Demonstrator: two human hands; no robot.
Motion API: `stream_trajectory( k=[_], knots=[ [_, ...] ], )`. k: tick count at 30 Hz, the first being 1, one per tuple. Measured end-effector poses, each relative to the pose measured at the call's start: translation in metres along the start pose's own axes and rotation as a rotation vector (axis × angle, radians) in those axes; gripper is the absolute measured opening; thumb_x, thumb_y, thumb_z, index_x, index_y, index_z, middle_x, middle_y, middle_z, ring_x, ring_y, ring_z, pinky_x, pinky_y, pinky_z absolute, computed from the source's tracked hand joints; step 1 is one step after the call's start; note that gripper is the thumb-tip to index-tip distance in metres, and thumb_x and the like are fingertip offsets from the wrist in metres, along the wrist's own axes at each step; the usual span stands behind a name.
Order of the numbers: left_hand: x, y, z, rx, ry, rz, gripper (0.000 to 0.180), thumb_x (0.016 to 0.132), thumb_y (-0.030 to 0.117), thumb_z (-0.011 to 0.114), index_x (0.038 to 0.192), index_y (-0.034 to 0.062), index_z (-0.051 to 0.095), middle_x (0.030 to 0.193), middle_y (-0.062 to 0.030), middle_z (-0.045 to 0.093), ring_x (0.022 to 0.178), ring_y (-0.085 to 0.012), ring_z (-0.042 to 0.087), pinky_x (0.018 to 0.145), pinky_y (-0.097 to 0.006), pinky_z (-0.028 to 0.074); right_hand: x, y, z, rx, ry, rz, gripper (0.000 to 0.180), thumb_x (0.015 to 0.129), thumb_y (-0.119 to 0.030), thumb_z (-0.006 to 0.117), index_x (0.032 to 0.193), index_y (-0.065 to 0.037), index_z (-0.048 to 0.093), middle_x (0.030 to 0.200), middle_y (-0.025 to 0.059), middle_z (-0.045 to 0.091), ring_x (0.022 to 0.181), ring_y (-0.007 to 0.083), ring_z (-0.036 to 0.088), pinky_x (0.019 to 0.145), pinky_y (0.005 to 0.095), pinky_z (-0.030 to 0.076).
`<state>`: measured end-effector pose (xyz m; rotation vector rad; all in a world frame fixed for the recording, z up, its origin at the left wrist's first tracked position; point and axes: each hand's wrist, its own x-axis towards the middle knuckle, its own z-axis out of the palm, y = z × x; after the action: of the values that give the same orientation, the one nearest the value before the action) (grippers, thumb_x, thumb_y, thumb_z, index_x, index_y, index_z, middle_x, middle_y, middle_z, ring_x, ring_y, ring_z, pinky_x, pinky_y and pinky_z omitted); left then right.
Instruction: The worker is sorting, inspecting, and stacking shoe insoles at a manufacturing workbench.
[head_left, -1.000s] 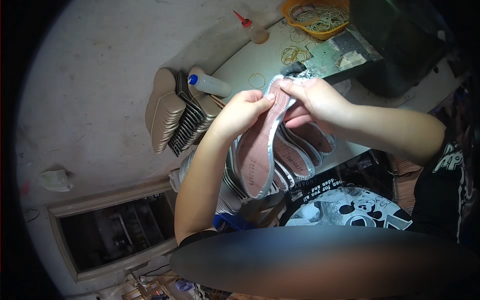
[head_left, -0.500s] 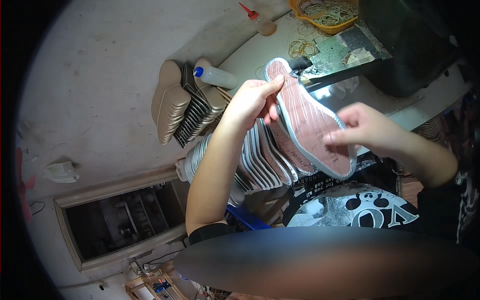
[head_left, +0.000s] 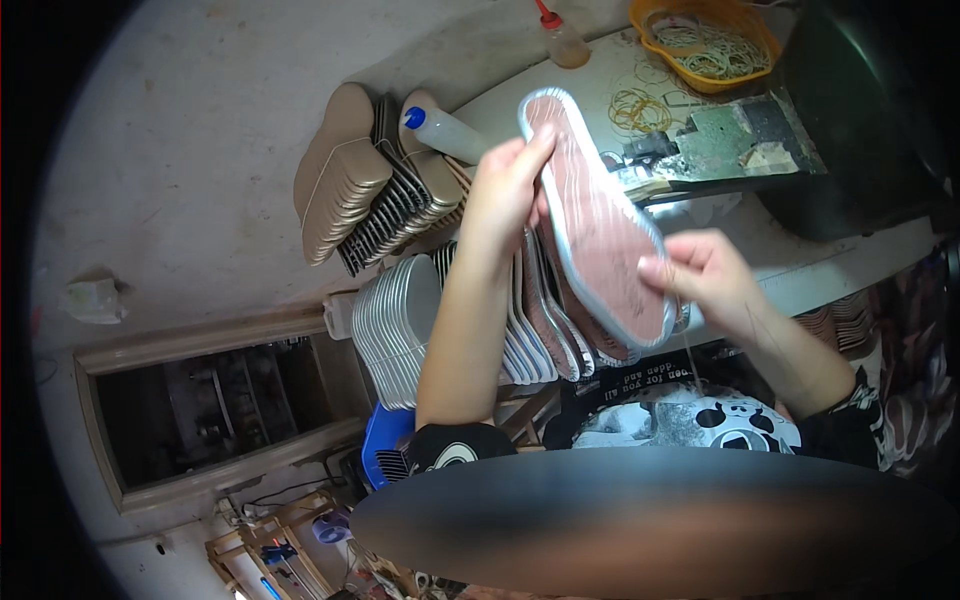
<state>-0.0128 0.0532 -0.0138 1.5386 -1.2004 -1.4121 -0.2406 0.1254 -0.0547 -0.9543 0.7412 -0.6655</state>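
Observation:
A pink shoe insole (head_left: 600, 230) with a white edge and pale streaks is held up between my two hands, its narrow end pointing away. My left hand (head_left: 508, 185) grips the narrow end, thumb on the pink face. On the wide end's right edge, my right hand (head_left: 705, 275) pinches with thumb on top and fingers behind. Just beyond the insole stands a worn green machine head (head_left: 740, 140); the insole appears apart from it. More insoles (head_left: 535, 325) stand in a row under and beside my left forearm, partly hidden by it.
Bundled beige and black insoles (head_left: 345, 190) stand at the left beside a white bottle (head_left: 445, 133) with a blue cap. A red-tipped bottle (head_left: 565, 45) and a yellow basket of bands (head_left: 700, 50) are at the back. Grey insoles (head_left: 395, 315) and a blue bin (head_left: 385, 440) lie nearer.
The insole has moved away from the machine, slightly left. My right hand, blurred before, now holds the insole's edge steadily. The whole view has shifted a little.

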Motion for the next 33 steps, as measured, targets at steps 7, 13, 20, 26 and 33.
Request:
stream_trajectory(
  k=[7, 13, 20, 26, 33],
  knots=[
    [-0.097, -0.094, -0.043, 0.557, 0.508, 0.081, 0.045, 0.094, 0.033, 0.052, 0.112, -0.0094, 0.053, 0.099, -0.0258, 0.064, 0.093, -0.0306, 0.063, 0.085, -0.039, 0.049, -0.006, 0.06, 0.033, -0.436, 0.086, -0.165, 0.036, 0.087, -0.021, 0.066, 0.114, 0.001, 0.056, 0.06, 0.0064, 0.059, 0.049, 0.0134, 0.051, 0.049, 0.0275, 0.037],
    [-0.13, -0.169, -0.037, 0.948, 0.528, -0.023, 0.071, 0.087, 0.037, 0.06, 0.134, -0.0098, 0.034, 0.137, -0.0361, 0.034, 0.128, -0.0498, 0.033, 0.107, -0.048, 0.029, -0.002, 0.085, 0.038, -0.686, 0.183, -0.467, 0.049, 0.088, -0.022, 0.062, 0.132, -0.008, 0.045, 0.063, 0.0159, 0.061, 0.058, 0.0329, 0.062, 0.053, 0.0417, 0.046],
    [-0.118, -0.142, -0.05, 0.889, 0.515, -0.167, 0.051, 0.093, 0.034, 0.05, 0.122, -0.0075, 0.048, 0.124, -0.0329, 0.05, 0.114, -0.0436, 0.05, 0.097, -0.042, 0.039, 0.001, 0.081, 0.027, -0.98, 0.16, -0.283, 0.045, 0.087, -0.028, 0.061, 0.126, -0.007, 0.052, 0.071, 0.0159, 0.062, 0.064, 0.034, 0.061, 0.06, 0.041, 0.047],
    [-0.08, -0.186, -0.063, 1.051, 0.515, -0.107, 0.037, 0.09, 0.022, 0.05, 0.111, -0.0079, 0.049, 0.125, -0.0296, 0.046, 0.109, -0.0462, 0.05, 0.091, -0.05, 0.041, -0.012, 0.091, 0.044, -1.066, 0.248, -0.653, 0.036, 0.079, -0.017, 0.067, 0.114, -0.01, 0.06, 0.126, 0.0083, 0.051, 0.122, 0.0267, 0.042, 0.1, 0.042, 0.026],
    [-0.101, -0.138, -0.039, 0.776, 0.531, -0.041, 0.064, 0.08, 0.021, 0.067, 0.13, -0.0055, 0.038, 0.13, -0.0265, 0.043, 0.118, -0.0437, 0.046, 0.1, -0.048, 0.037, -0.019, 0.092, 0.035, -1.073, 0.026, -0.61, 0.025, 0.078, -0.016, 0.068, 0.103, -0.01, 0.067, 0.13, 0.0076, 0.053, 0.125, 0.0255, 0.041, 0.102, 0.0433, 0.021]
  ],
)
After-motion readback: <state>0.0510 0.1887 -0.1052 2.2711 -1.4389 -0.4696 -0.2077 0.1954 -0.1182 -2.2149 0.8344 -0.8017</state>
